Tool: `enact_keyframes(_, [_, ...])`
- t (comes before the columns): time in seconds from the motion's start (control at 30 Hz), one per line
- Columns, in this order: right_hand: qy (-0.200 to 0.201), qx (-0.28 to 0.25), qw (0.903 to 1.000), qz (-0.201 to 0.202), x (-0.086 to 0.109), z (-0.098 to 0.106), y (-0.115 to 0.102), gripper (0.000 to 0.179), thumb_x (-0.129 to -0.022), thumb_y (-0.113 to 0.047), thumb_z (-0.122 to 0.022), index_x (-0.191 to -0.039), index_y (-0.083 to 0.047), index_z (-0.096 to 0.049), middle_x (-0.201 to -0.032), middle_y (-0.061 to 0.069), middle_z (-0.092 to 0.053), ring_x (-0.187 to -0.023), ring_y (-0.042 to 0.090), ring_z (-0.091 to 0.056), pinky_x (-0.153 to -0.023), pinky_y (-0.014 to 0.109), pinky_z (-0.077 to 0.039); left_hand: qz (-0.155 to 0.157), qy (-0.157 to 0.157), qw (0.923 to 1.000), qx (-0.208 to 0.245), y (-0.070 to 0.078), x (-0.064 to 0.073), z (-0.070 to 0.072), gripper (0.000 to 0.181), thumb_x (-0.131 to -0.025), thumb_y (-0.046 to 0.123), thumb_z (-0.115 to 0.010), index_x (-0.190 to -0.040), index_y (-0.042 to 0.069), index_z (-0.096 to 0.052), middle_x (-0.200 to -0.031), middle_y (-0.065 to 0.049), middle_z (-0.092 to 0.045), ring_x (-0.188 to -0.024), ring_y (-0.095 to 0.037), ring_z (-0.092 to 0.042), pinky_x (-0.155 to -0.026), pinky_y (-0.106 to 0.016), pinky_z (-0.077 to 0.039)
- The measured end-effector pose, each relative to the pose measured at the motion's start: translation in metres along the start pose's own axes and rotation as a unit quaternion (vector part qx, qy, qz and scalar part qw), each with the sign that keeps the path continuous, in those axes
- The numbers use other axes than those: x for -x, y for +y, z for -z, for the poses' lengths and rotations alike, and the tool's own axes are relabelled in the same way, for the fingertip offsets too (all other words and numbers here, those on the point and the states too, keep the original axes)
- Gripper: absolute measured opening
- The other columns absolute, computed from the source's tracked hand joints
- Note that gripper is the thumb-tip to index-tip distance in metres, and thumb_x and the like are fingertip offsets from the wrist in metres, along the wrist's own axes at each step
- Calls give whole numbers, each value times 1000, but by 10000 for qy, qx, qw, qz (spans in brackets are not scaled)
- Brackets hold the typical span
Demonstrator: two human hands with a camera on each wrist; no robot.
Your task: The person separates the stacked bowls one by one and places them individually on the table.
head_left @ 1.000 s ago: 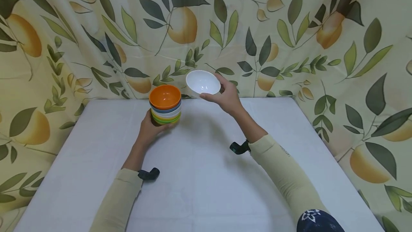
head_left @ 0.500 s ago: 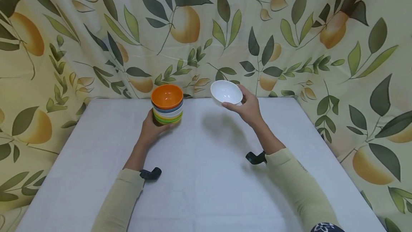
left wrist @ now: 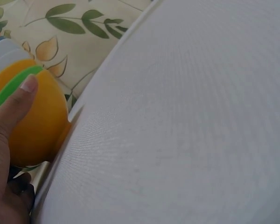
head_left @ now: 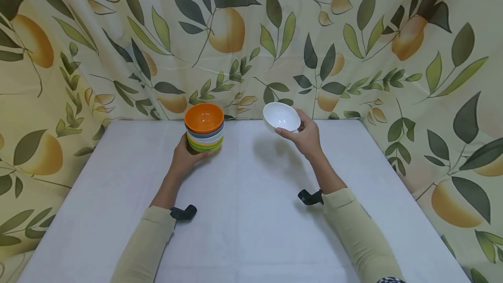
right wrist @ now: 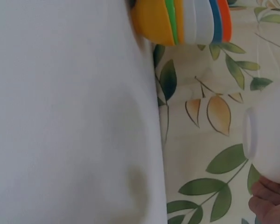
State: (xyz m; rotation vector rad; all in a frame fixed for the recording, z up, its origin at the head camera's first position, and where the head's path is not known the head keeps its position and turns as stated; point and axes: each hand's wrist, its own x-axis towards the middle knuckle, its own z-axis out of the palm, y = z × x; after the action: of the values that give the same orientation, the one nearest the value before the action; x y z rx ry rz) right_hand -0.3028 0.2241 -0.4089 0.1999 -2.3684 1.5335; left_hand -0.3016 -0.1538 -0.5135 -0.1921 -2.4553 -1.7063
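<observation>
A stack of nested bowls (head_left: 205, 139) stands at the far side of the table, orange on top, then blue, white, yellow and green. My left hand (head_left: 184, 157) holds the stack low on its side. In the left wrist view the thumb (left wrist: 22, 100) lies along the green and yellow bowls (left wrist: 42, 121) at the bottom. To the right, my right hand (head_left: 307, 136) grips a white bowl (head_left: 281, 117) by its right side, thumb at the near rim. That bowl is held above the table, its mouth tilted toward me; its foot ring (right wrist: 250, 133) shows in the right wrist view.
A white cloth covers the table (head_left: 243, 213). Behind it hangs a curtain (head_left: 275, 34) printed with fruit and leaves, close to the table's back edge. Each wrist wears a small dark camera, one being the left camera (head_left: 184, 212).
My right hand has carried the white bowl right and away from the stack, then slightly lower. The left hand keeps its hold on the stack, which stays in place.
</observation>
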Motion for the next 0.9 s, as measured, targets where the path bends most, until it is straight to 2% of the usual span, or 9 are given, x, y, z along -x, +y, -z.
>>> enact_keyframes(0.17, [9, -41, 10000, 25, 0, -8, 3, 79, -79, -26, -95, -147, -9, -58, -142, 13, -61, -127, 34, -60, -108, 54, -51, 99, 19, 9999, -19, 0, 0, -1, 107, -84, 30, -92, -165, 11, -25, -162, -12, -41, -149, -32, -37, -126, -55, -24])
enact_keyframes(0.3, [6, 5, 10000, 41, -3, -17, 4, 77, -78, -28, -95, -144, -10, -60, -140, 12, -63, -127, 34, -60, -107, 54, -52, 56, 19, 10000, -8, 0, -1, -2, 107, -83, 29, -92, -165, 11, -25, -162, -13, -41, -149, -33, -37, -126, -55, -25])
enact_keyframes(0.53, [-80, -10, 10000, 0, -6, -34, -1, 87, -78, -29, -95, -151, -5, -54, -143, 16, -59, -129, 37, -59, -107, 52, -52, 35, -2, 10000, -9, 2, -2, -2, 108, -83, 30, -93, -165, 10, -26, -162, -13, -41, -149, -32, -37, -126, -54, -25])
enact_keyframes(0.9, [-303, -82, 9995, 36, -7, -61, -1, 93, -75, -29, -97, -153, -3, -52, -146, 14, -59, -133, 33, -57, -110, 48, -51, -16, -23, 10000, 18, -4, 0, 1, 108, -83, 29, -93, -165, 9, -25, -162, -14, -41, -149, -32, -37, -126, -55, -24])
